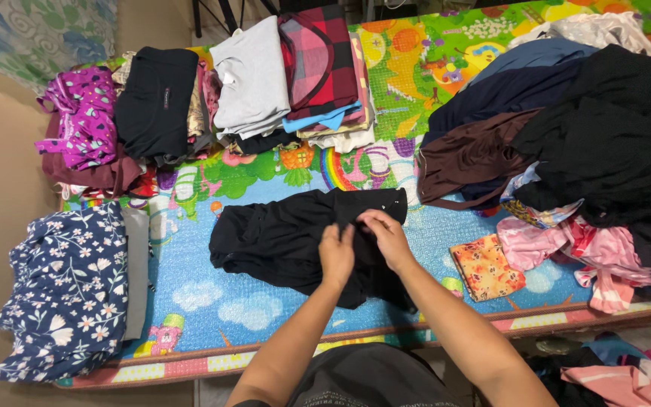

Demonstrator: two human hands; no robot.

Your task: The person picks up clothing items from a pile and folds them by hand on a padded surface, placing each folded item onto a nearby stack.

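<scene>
Both hands are working on a black garment [295, 237] lying crumpled in the middle of the play mat [190, 294]. The left hand [337, 255] is pinching a fold of the cloth, grip closed on it — the right hand [387, 237] is doing the same just beside it, fingers curled into the fabric. Folded stacks [250, 83] are sitting along the mat's far edge, a floral piece [69, 290] at the left, and a loose heap of dark clothes [566, 136] at the right.
</scene>
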